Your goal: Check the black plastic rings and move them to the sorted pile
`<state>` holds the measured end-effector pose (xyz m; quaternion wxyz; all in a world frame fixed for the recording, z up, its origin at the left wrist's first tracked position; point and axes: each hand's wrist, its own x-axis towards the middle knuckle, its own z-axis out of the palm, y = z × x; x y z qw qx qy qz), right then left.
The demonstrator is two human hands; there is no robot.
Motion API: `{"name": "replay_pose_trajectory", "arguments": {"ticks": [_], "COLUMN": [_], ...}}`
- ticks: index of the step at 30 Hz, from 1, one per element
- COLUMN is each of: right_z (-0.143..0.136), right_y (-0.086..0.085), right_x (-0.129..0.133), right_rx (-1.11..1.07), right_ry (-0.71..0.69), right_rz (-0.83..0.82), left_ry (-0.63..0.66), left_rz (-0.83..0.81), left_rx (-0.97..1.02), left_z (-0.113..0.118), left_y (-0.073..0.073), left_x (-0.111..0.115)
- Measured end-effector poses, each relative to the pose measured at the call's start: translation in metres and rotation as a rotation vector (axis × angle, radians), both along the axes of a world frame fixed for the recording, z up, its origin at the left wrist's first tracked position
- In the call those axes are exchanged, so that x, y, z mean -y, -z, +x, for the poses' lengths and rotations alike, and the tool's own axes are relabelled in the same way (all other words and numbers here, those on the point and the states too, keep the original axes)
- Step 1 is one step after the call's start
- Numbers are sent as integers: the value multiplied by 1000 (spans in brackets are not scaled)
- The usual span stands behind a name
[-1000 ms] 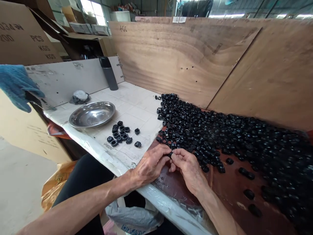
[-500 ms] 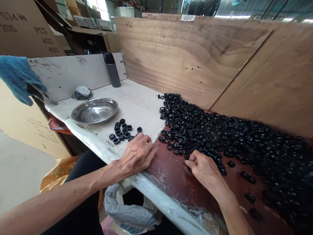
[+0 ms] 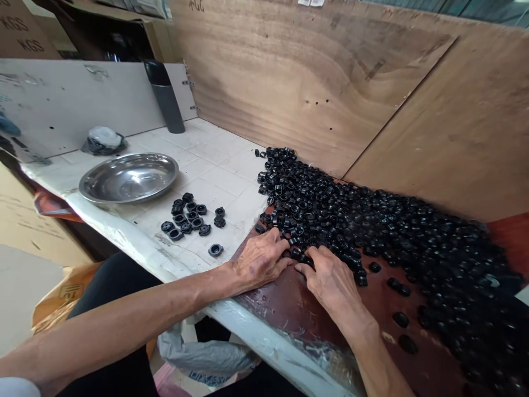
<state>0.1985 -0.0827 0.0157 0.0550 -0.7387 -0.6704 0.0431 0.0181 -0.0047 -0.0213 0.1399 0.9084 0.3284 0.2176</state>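
Handling small black plastic fittings, a person has both hands at the near edge of the heap of fittings [image 3: 363, 218], which lies well to the right of the steel bowl [image 3: 128, 179]. The left hand [image 3: 263, 256] curls its fingers beside the nearest pieces; its fingertips are partly hidden, so whether its grip is closed on one cannot be told. The right hand [image 3: 328, 273] bends thumb and fingers at a few black pieces [image 3: 298, 255]; whether its grip holds one or only touches cannot be told either.

As for progress, a cluster of fittings [image 3: 190, 216] lies apart on the white part of the tabletop [image 3: 225, 179], just to the near right of the bowl, and a lone ring-shaped fitting [image 3: 215, 250] sits farther from the bowl, toward the hands. Against the heap, this separate share looks slight, roughly a dozen pieces or a little more, so most of the work seems to be left. What, if anything, is done to the clustered pieces is too small to judge.
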Motion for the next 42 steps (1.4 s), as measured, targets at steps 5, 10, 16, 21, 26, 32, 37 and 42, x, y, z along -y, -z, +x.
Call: {"name": "replay_pose_trajectory", "arguments": {"ticks": [5,10,16,21,26,32,37,42], "right_z": [-4,3,-2,-4,-6,-10,-11,-10], "right_y": [5,2,1,-4,-5,5,4,4], "right_x": [-2,-1,-3,-5,-2,-1,-1,-3], "right_rx": [-18,-246,-635,-835,-1109,-954,-866,-766], "right_ry": [5,-41,-75,-69,-22,36,-33,-92], "right_rz": [7,154,192,213,192,260,321,356], "left_ry": [17,78,179,91,156,142,125,148], "left_rz": [12,64,-70,-530,-1243,-1257,-1144,-940], "left_rx": [22,46,106,444,838,882,867,836], "left_z": [-3,-14,-16,-13,-9,-11,-10,-11], "left_y": [0,2,2,-7,-17,-24,-22,-21], "left_x": [3,2,1,-3,-4,-3,-1,-1]}}
